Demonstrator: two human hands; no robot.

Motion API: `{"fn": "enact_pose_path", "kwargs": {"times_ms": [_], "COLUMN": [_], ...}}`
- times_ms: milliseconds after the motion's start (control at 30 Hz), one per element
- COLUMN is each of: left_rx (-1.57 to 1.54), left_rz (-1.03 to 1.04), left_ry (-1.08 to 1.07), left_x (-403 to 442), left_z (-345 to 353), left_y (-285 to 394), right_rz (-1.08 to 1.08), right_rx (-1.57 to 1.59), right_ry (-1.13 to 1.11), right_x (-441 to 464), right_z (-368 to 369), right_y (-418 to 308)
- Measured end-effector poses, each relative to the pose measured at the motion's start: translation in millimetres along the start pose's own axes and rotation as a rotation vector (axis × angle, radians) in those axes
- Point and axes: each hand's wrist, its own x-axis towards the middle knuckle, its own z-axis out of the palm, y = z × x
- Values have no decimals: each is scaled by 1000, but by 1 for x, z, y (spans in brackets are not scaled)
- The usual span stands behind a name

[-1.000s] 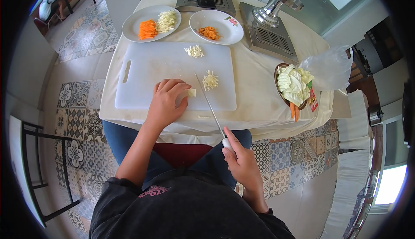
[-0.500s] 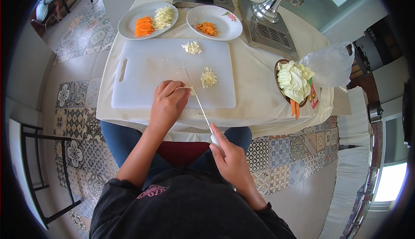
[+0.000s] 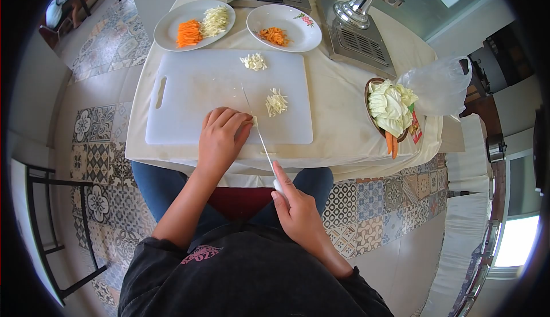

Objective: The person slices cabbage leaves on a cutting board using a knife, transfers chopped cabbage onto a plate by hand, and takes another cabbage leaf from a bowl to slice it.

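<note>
On the white cutting board (image 3: 189, 99), my left hand (image 3: 223, 136) has its fingers curled over a small pale vegetable piece (image 3: 254, 121), which shows at the fingertips. My right hand (image 3: 295, 199) is closed around the white handle of a knife (image 3: 264, 145), index finger along its top. The blade lies against the right side of the pale piece, tip pointing away from me. Two small piles of pale strips rest on the board, one (image 3: 276, 103) right of the blade and one (image 3: 253, 61) near the far edge.
Behind the board are an oval plate (image 3: 166, 33) with orange and pale strips and a flowered plate (image 3: 306, 36) with orange pieces. Metal stoves (image 3: 361, 45) stand beyond. At right are a bowl of cabbage (image 3: 389, 108) and carrots, and a plastic bag (image 3: 441, 85). A person sits far left.
The knife and my right hand have moved left, bringing the blade against the pale piece. My left hand stays on the piece. The view has shifted slightly.
</note>
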Motion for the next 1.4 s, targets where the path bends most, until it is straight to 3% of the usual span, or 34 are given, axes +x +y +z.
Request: {"fn": "enact_pose_path", "kwargs": {"times_ms": [633, 733, 1133, 1400], "left_rx": [77, 72, 55, 79], "left_rz": [-53, -63, -70, -55], "left_ry": [-14, -15, -5, -1], "left_x": [2, 2, 3, 2], "left_z": [4, 4, 4, 4], "left_y": [5, 6, 6, 6], "right_rz": [-44, 55, 108, 109], "right_rx": [3, 50, 44, -72], "right_ry": [35, -9, -105, -95], "right_x": [4, 2, -19, 21], "right_z": [-1, -5, -36, -20], "right_y": [1, -3, -17, -14]}}
